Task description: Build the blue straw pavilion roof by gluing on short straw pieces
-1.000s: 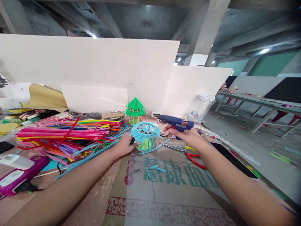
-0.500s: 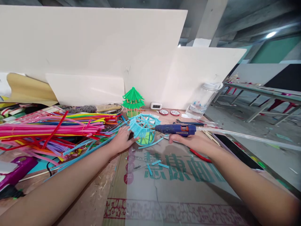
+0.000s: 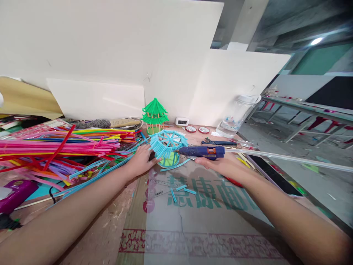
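Observation:
My right hand (image 3: 220,164) is wrapped around a dark blue hot glue gun (image 3: 202,152), with a long clear glue stick (image 3: 275,156) jutting from its back. The gun's nozzle points left, at the rim of a light blue pipe-cleaner pavilion roof (image 3: 161,147). My left hand (image 3: 142,159) grips the left side of this blue model, its fingertips partly hidden behind it. A pale green round base (image 3: 168,160) shows under the roof. Short blue pipe-cleaner pieces (image 3: 182,187) lie on the mat in front, beside a clear ruler (image 3: 159,192).
Bundles of coloured pipe cleaners (image 3: 57,147) cover the left side. Behind stand a green pavilion model (image 3: 155,114), a small digital clock (image 3: 182,121) and a water bottle (image 3: 234,116). Pliers (image 3: 217,142) and a phone (image 3: 273,175) lie right; a purple glue gun (image 3: 18,195) lies left.
The glue gun's nozzle has dropped slightly along the blue roof's edge, and the right hand has moved with it. The left hand keeps its hold. The camera view has shifted a little.

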The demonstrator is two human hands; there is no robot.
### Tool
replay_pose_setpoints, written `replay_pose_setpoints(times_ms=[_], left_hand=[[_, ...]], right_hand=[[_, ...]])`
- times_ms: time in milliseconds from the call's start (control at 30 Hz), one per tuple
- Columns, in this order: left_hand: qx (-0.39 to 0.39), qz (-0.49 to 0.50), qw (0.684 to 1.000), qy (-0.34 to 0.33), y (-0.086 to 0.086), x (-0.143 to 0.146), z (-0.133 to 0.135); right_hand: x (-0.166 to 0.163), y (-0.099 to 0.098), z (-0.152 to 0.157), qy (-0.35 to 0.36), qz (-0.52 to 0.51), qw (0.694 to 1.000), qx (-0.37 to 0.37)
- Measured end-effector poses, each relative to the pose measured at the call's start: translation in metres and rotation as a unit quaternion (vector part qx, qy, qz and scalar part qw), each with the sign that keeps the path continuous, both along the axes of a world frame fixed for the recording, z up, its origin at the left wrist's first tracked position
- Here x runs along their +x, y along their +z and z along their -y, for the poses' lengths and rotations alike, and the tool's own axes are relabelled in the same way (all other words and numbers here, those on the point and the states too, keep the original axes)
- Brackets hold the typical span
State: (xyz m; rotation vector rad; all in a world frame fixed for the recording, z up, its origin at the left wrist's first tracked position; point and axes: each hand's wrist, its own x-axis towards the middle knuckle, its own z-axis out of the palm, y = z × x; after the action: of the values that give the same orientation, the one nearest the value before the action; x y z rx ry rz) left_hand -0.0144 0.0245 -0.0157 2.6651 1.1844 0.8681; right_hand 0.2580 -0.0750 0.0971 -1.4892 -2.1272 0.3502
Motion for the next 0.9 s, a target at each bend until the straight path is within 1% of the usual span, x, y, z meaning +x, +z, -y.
replay_pose_setpoints(times_ms=[100, 333, 467, 600, 767, 900], left_hand=[[0.0, -0.013, 1.0, 0.006, 0.0004, -0.0001, 0.0002], [0.012, -0.048, 0.999, 0.015, 0.0002, -0.0006, 0.0002], [0.019, -0.047, 0.999, 0.01, -0.0006, -0.0009, -0.0002], [0.023, -0.049, 0.998, 0.011, -0.0011, -0.0008, -0.0004], [0.026, -0.053, 0.998, 0.013, -0.0022, -0.0009, -0.0012], [0.023, -0.048, 0.999, 0.01, -0.0025, -0.0012, -0.002]], right_hand=[[-0.0035, 0.0015, 0.003, -0.013, -0.001, 1.0, -0.004], [-0.0052, 0.0019, 0.0034, -0.012, -0.02, 0.999, -0.022], [-0.005, 0.0012, 0.0023, -0.015, -0.031, 0.999, -0.026], [-0.0055, 0.001, 0.0024, -0.026, -0.029, 0.998, -0.039], [-0.0065, 0.0011, 0.0026, -0.048, -0.019, 0.998, -0.037], [-0.0085, 0.0017, 0.0029, -0.051, -0.021, 0.998, -0.041]])
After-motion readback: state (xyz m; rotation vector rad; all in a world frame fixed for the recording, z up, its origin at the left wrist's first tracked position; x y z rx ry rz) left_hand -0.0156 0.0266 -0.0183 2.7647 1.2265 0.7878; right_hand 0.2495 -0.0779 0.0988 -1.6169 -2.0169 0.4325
